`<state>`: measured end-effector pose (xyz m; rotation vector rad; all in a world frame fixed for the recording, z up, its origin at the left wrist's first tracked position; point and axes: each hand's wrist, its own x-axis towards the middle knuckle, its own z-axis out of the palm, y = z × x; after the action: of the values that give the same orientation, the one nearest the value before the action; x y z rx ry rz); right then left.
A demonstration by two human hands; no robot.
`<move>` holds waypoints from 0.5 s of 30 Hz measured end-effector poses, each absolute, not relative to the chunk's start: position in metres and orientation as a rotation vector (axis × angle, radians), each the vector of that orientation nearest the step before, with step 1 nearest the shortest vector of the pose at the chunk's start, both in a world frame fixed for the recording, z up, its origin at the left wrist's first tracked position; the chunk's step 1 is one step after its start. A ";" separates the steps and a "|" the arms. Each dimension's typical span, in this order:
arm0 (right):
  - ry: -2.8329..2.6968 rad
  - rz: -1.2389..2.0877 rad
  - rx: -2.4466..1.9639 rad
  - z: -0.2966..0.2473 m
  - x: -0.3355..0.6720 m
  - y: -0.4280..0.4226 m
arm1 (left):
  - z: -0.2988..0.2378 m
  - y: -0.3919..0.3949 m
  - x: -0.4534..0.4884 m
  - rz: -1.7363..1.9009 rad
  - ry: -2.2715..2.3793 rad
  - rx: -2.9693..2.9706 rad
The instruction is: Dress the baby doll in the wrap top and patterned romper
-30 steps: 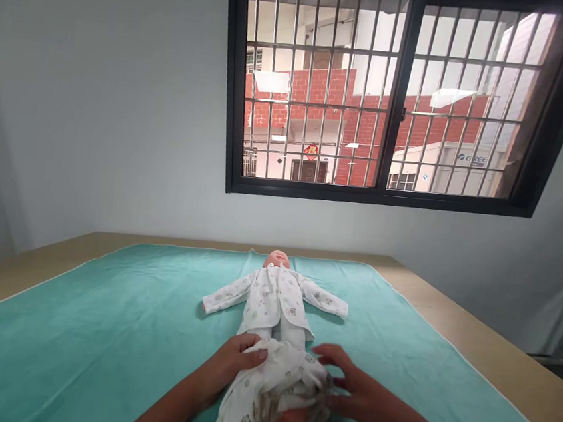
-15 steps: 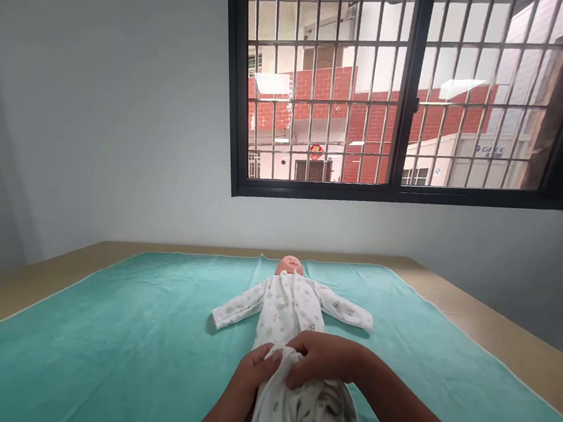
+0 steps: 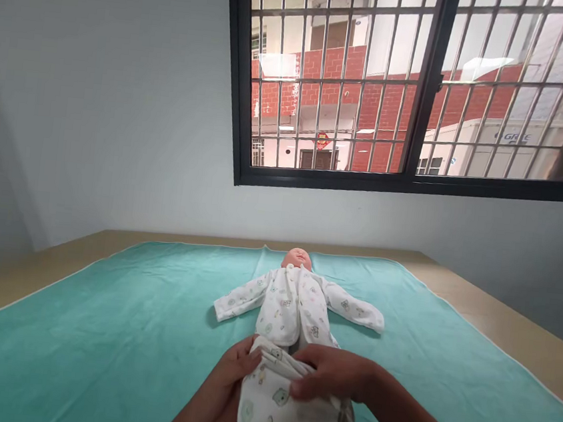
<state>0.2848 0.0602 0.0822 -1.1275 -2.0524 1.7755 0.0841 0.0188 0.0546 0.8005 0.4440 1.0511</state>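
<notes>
A baby doll (image 3: pixel 298 258) lies on its back, head away from me, in a white printed jacket (image 3: pixel 281 308) with both sleeves spread. Below the jacket's hem, white printed baby pants (image 3: pixel 273 408) cover the doll's lower part; the legs are hidden. My left hand (image 3: pixel 239 366) pinches the gathered upper edge of the pants on the left, thumb on top. On the right, my right hand (image 3: pixel 327 371) grips the same edge, with its fingers folded over the cloth.
A green cloth (image 3: pixel 123 328) with a pale border covers most of the wooden table (image 3: pixel 482 313). Behind the table rise a grey wall (image 3: pixel 120 120) and a barred window with a black frame (image 3: pixel 325 181).
The bunched pants have been spread out and their printed front now faces up. Both hands keep hold of the upper edge, slightly further apart. The view has tilted down a little.
</notes>
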 end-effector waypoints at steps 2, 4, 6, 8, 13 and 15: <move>-2.256 1.657 -1.234 0.084 0.286 0.061 | 0.052 0.021 0.087 1.042 0.485 0.831; -2.198 1.686 -1.207 0.081 0.285 0.061 | 0.049 0.023 0.087 0.992 0.540 0.906; -1.902 1.806 -1.069 0.074 0.282 0.060 | 0.050 0.025 0.086 0.905 0.572 1.040; -1.603 1.844 -0.964 0.068 0.276 0.057 | 0.053 0.025 0.085 0.808 0.584 1.192; -1.637 1.691 -0.931 0.069 0.267 0.051 | 0.054 0.024 0.084 0.822 0.623 1.259; -1.849 1.651 -0.983 0.077 0.269 0.049 | 0.046 0.028 0.082 0.940 0.610 1.129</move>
<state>0.2687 0.0489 0.0770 -0.9827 -1.8492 1.6513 0.0816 0.0279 0.0464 1.1287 0.6098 0.9399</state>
